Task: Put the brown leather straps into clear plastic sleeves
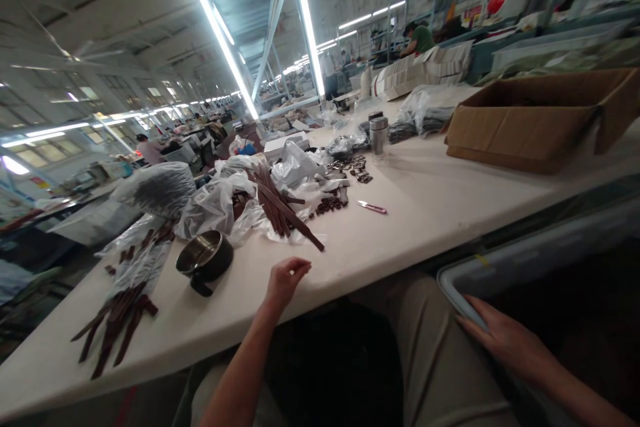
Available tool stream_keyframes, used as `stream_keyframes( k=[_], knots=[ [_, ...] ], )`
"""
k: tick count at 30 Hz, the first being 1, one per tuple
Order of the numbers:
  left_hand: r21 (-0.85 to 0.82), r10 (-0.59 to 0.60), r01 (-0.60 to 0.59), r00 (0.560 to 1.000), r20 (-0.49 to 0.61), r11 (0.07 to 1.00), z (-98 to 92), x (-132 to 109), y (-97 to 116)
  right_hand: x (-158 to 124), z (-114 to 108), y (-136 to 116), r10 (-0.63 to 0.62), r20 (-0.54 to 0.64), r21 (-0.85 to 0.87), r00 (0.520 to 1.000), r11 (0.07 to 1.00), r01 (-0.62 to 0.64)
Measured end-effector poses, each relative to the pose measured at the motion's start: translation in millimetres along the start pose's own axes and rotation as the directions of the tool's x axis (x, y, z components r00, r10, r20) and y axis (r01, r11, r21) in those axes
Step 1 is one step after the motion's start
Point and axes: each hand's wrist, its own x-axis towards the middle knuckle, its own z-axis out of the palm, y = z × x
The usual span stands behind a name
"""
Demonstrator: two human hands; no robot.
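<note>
My left hand hovers over or rests at the front edge of the pale table, fingers curled into a pinch. Anything between its fingertips is too small or hidden to see. Ahead of it lies a bundle of brown straps on plastic bags. Small dark metal pieces are heaped beside the straps, and a thread snipper is to their right. Down at the right, my right hand grips the rim of a grey plastic bin, thumb and fingers on either side; the bin's inside is dark.
A dark metal pot with a handle stands on the left, near more brown straps. Further back are clear plastic bags, buckles and a steel-lidded jar. An open cardboard box occupies the right side. Other people work far off.
</note>
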Motion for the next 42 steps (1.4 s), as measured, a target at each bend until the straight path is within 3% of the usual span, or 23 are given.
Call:
stream_keyframes(
  k=[5, 10, 14, 18, 23, 26, 28, 31, 34, 36, 38, 42],
  knots=[
    [0.160, 0.004, -0.012, 0.999, 0.052, 0.987, -9.7, 60.4, -15.1, -0.5, -1.4, -0.8, 0.006, 0.027, 0.024, 1.000, 1.000, -0.007],
    [0.278, 0.061, -0.121, 0.974, 0.217, 0.953, -3.1, 107.6, -16.8, 0.7, 0.4, 4.2, 0.039, 0.045, 0.050, 0.998, 0.998, -0.041],
    [0.345, 0.051, -0.163, 0.949, 0.311, 0.924, -5.3, 128.9, -20.7, 1.5, 3.7, 8.1, 0.052, 0.021, 0.067, 0.998, 0.996, -0.053],
    [0.382, 0.088, -0.205, 0.949, 0.302, 0.901, -20.9, 130.3, -18.0, 2.1, 5.5, 8.4, 0.026, -0.010, 0.092, 1.000, 0.995, -0.025],
    [0.376, 0.230, -0.285, 0.955, 0.186, 0.882, -43.1, 101.2, 2.2, -2.7, 0.5, 2.9, 0.004, -0.092, 0.098, 0.996, 0.995, 0.005],
    [0.351, 0.435, -0.406, 0.901, -0.002, 0.843, -47.6, 68.1, 25.2, -11.2, 3.3, -16.9, -0.014, -0.235, 0.192, 0.972, 0.980, 0.061],
    [0.343, 0.506, -0.449, 0.857, -0.096, 0.825, -46.0, 43.0, 44.2, -15.5, 10.0, -45.6, -0.034, -0.203, 0.346, 0.978, 0.932, 0.105],
    [0.285, 0.534, -0.479, 0.830, -0.160, 0.830, -38.9, 8.5, 72.0, -12.3, 22.3, -110.3, -0.178, 0.089, 0.653, 0.980, 0.753, 0.077],
    [0.209, 0.548, -0.510, 0.812, -0.204, 0.834, -29.7, -18.1, 91.5, 4.3, 32.0, -179.8, -0.281, 0.341, 0.869, 0.897, 0.457, -0.187],
    [0.181, 0.546, -0.516, 0.805, -0.232, 0.837, -23.2, -33.1, 98.2, 18.3, 37.3, -216.4, -0.331, 0.404, 0.912, 0.853, 0.222, -0.346],
    [0.145, 0.534, -0.514, 0.806, -0.255, 0.845, -16.0, -47.9, 100.7, 30.1, 42.3, -241.3, -0.373, 0.439, 0.891, 0.817, 0.068, -0.448],
    [0.091, 0.487, -0.482, 0.826, -0.283, 0.871, 0.6, -77.2, 100.0, 42.6, 49.4, -263.1, -0.363, 0.483, 0.852, 0.797, -0.016, -0.524]
  ],
)
